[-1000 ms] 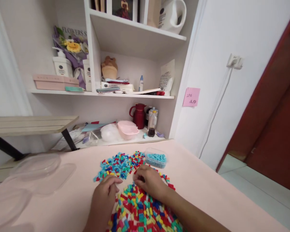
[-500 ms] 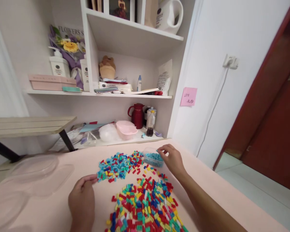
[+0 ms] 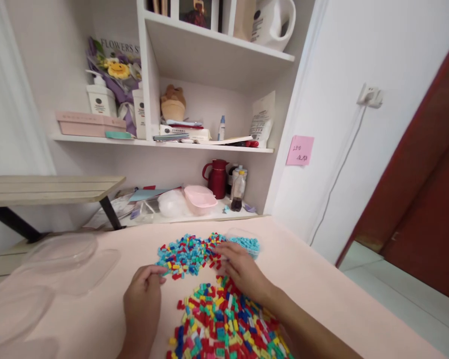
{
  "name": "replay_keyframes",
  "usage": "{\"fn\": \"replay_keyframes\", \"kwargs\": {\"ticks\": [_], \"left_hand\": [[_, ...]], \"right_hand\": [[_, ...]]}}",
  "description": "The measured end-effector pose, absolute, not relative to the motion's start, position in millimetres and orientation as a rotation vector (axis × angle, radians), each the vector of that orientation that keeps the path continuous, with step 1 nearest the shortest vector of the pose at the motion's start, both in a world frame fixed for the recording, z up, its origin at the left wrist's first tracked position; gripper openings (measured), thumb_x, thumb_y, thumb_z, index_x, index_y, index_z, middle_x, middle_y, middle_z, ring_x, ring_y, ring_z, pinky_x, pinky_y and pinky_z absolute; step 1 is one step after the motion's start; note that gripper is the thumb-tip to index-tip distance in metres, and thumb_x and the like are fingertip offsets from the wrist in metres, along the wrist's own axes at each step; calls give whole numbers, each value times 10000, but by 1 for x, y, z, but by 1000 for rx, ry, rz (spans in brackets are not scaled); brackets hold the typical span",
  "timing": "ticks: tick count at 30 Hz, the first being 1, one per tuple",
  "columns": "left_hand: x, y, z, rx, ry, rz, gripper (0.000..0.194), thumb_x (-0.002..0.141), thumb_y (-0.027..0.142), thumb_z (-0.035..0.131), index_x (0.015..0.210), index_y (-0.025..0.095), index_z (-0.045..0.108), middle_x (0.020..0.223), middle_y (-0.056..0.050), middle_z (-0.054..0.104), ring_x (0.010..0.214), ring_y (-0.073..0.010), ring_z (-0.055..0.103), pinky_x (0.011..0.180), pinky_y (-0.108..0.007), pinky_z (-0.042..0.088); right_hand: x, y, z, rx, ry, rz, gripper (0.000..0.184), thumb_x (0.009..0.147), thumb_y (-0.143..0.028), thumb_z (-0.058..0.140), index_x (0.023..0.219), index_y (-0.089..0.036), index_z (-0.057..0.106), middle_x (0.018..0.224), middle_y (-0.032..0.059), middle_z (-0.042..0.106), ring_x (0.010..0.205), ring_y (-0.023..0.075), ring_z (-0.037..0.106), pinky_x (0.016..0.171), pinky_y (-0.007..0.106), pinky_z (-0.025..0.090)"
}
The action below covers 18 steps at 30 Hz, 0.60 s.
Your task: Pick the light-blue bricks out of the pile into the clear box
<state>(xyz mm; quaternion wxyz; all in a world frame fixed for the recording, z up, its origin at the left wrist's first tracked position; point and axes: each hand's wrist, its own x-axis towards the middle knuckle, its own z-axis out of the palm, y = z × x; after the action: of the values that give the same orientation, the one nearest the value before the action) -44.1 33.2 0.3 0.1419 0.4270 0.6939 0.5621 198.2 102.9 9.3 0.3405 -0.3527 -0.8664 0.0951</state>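
Two heaps of small coloured bricks lie on the pink table (image 3: 322, 289): a far heap (image 3: 187, 252) rich in blue, and a near heap (image 3: 224, 324) with much red, yellow and green. My right hand (image 3: 241, 269) rests between the heaps, fingers bent down onto the bricks by the far heap's right edge. A small clear tub of light-blue bricks (image 3: 247, 244) stands just beyond it. My left hand (image 3: 144, 296) is curled at the far heap's left edge, fingertips pinched together; what they hold is too small to name.
Clear plastic lids (image 3: 60, 264) lie at the table's left. Behind stands a white shelf unit (image 3: 209, 144) with a red jug (image 3: 217, 178), a pink bowl (image 3: 198, 197) and bottles. A wooden bench (image 3: 48, 189) is at the left, a red door (image 3: 426, 199) at the right.
My right hand has come back from the tub of light-blue bricks to the gap between the heaps. My left hand has shifted right and forward toward the far heap.
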Motion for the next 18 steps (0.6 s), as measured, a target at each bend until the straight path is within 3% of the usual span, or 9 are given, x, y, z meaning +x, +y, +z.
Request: {"fn": "replay_keyframes", "kwargs": {"ticks": [4, 8, 10, 14, 18], "left_hand": [[-37, 36, -11, 1646, 1853, 1404, 297, 736, 224, 389, 768, 224, 684, 837, -25, 714, 692, -178, 652, 683, -304, 500], [-32, 38, -17, 1852, 1842, 1195, 376, 803, 207, 374, 934, 236, 725, 996, -36, 722, 922, -197, 658, 830, -332, 497], [-31, 38, -18, 1883, 1880, 1122, 404, 834, 214, 365, 1028, 240, 720, 1034, -43, 716, 947, -198, 651, 850, -338, 492], [-30, 39, -17, 1915, 1933, 995, 457, 860, 189, 331, 1143, 241, 687, 1042, -57, 710, 897, -192, 656, 824, -338, 499], [-28, 38, -15, 1960, 1935, 931, 477, 863, 154, 321, 1172, 245, 674, 1115, -63, 692, 965, -199, 645, 864, -346, 484]], "right_hand": [[184, 95, -1, -920, -2521, 250, 439, 929, -269, 477, 1367, -293, 478, 1401, 56, 500, 1258, 250, 439, 1056, 450, 325], [182, 97, -3, -927, -2580, 236, 468, 947, -337, 460, 1411, -297, 416, 1416, 62, 480, 1280, 265, 403, 1059, 470, 299], [182, 98, -2, -916, -2569, 240, 407, 952, -347, 455, 1354, -292, 488, 1350, 72, 526, 1195, 256, 469, 1010, 441, 348], [181, 99, -2, -860, -2490, 327, 288, 982, -300, 395, 1056, -253, 670, 1078, 52, 638, 990, 198, 565, 929, 359, 409], [179, 101, -7, -887, -2353, 354, 275, 984, -284, 403, 1091, -247, 653, 1036, 53, 637, 940, 180, 580, 881, 323, 436]]}}
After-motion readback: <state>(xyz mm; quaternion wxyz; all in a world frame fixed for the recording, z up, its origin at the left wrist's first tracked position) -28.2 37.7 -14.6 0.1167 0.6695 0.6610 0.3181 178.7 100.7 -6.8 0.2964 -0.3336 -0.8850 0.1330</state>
